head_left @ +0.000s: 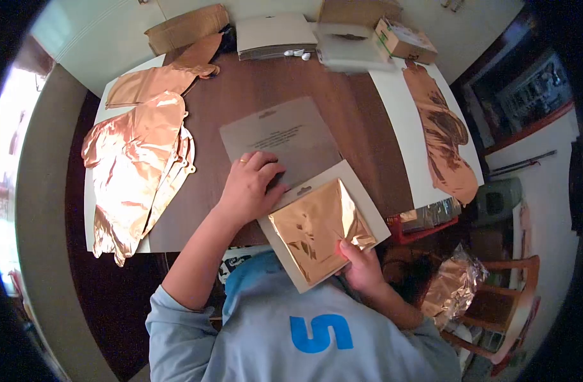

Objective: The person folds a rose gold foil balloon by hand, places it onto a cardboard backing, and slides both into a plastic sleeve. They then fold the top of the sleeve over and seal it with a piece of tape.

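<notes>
My right hand [363,267] grips the lower right part of a pale backing card [304,280], thumb on top. A folded rose-gold foil balloon [320,232] lies flat against that card, also under the thumb. Above it on the table is a translucent plastic bag [298,149] with printed text and a hanging slot. My left hand [253,181], a ring on one finger, has its fingers curled at the bag's lower left side, close to the card's upper corner. Exactly how the fingertips pinch the bag is partly hidden.
Flat rose-gold foil balloons [135,153] lie along the table's left side; another long foil piece [438,134] is on the right. At the back are a stack of cards [275,35], clear bags [352,51] and a small box [403,39]. A chair [514,305] holds wrapped foil [454,286].
</notes>
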Demonstrator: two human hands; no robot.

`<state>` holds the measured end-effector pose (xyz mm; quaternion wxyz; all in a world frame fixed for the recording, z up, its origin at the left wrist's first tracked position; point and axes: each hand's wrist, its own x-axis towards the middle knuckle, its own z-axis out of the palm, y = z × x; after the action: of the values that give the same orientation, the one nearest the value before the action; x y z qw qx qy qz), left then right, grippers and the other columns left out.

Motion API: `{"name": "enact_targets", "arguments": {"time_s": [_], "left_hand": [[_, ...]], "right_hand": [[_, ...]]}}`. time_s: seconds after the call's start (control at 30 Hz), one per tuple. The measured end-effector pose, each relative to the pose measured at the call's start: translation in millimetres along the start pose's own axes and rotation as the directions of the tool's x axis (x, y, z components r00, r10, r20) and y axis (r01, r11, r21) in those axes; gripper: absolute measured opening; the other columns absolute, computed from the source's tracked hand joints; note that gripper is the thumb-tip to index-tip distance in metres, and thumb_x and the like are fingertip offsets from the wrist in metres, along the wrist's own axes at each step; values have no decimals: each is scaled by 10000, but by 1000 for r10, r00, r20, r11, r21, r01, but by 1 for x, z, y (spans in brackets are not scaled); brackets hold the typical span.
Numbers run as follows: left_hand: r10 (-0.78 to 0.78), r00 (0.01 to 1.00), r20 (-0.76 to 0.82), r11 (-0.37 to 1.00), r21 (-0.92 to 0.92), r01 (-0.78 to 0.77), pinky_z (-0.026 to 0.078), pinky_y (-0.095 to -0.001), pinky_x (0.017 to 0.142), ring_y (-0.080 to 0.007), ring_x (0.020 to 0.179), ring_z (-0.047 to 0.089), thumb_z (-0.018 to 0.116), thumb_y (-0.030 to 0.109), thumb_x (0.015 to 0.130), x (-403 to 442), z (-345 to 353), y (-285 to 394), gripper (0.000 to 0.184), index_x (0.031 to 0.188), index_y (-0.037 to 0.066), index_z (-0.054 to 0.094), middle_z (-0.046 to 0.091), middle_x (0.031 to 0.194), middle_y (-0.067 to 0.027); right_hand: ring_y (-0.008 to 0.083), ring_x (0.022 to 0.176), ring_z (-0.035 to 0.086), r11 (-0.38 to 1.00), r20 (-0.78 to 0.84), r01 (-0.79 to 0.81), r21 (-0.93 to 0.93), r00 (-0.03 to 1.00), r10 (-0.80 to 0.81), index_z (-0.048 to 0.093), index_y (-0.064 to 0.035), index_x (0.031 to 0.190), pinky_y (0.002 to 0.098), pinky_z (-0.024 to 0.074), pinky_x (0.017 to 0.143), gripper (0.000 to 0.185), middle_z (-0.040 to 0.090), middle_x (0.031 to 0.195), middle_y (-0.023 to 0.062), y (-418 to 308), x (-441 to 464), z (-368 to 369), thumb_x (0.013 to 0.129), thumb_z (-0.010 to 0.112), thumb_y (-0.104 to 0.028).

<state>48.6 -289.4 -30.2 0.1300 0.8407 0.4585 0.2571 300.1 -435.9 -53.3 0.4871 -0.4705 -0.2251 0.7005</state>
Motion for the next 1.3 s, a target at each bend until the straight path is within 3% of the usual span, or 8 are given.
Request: {"name": "enact_targets", "arguments": {"time_s": [0.1, 0.23, 0.4, 0.5, 0.73, 0.93, 1.13, 1.3], "left_hand": [[15, 999, -33, 1000, 8, -15, 474, -428, 932, -325, 1088, 578, 754, 185, 804, -1, 5, -3, 230, 991, 64, 697, 639, 1128, -109], [101, 983, -151, 995, 34, -97, 477, -425, 803, -292, 983, 595, 727, 158, 803, 0, 14, -10, 139, 908, 85, 674, 639, 1020, -56], [-6, 987, -158, 1000, -24, 3, 472, -433, 792, -315, 931, 617, 707, 138, 821, 1, 9, -6, 99, 871, 65, 662, 655, 951, -85], [-51, 989, -141, 996, -74, 41, 506, -434, 796, -342, 886, 636, 708, 96, 822, 0, 1, -2, 103, 879, 29, 655, 663, 930, -116], [50, 995, -86, 992, -109, -60, 540, -426, 816, -359, 909, 644, 731, 90, 802, -4, -7, 1, 193, 951, 18, 631, 668, 943, -137], [-91, 995, 48, 991, -93, 95, 524, -434, 882, -356, 974, 638, 725, 112, 798, -8, -11, -2, 186, 935, 36, 625, 669, 978, -142], [124, 990, 70, 985, -132, -114, 411, -551, 1056, -321, 988, 636, 661, 124, 779, -5, -20, -8, 108, 730, 44, 608, 655, 1010, -122], [96, 977, 192, 968, -247, -47, 381, -563, 1084, -331, 1038, 624, 669, 138, 763, 4, -28, -1, 122, 692, 42, 646, 653, 1047, -136]], "right_hand": [[175, 1034, 632, 981, 66, -189, -44, 979, 192, 556, -30, 1261, 356, 504, 943, 370, 664, 1118, 60, 3, 9, -27, 950, 634, -214], [184, 1016, 652, 972, 142, -233, -17, 962, 234, 588, -22, 1242, 364, 511, 945, 374, 679, 1127, 68, -8, 6, -18, 932, 661, -218], [196, 1016, 659, 937, 205, -349, -27, 915, 347, 598, -23, 1245, 371, 527, 918, 387, 678, 1155, 80, -12, 10, -21, 916, 685, -208], [196, 1019, 653, 943, 203, -330, -39, 922, 331, 570, -51, 1265, 384, 540, 907, 377, 665, 1115, 65, -21, 8, -10, 906, 670, -111], [190, 1104, 627, 995, 273, -86, -41, 957, 94, 520, -34, 1344, 369, 517, 956, 490, 640, 1231, 73, -36, 27, -10, 900, 688, -156], [219, 1156, 615, 986, 256, -164, 26, 955, 152, 439, -19, 1406, 380, 496, 1001, 535, 588, 1313, 114, -24, 30, -22, 925, 641, -137], [134, 885, 656, 983, 52, 75, -170, 996, -67, 598, -18, 1196, 315, 552, 829, 294, 685, 998, 51, -22, 21, -9, 940, 644, -154], [107, 867, 632, 932, -20, 89, -351, 995, -102, 666, 0, 1075, 280, 522, 785, 222, 683, 949, 27, -13, 7, -2, 974, 623, -192]]}}
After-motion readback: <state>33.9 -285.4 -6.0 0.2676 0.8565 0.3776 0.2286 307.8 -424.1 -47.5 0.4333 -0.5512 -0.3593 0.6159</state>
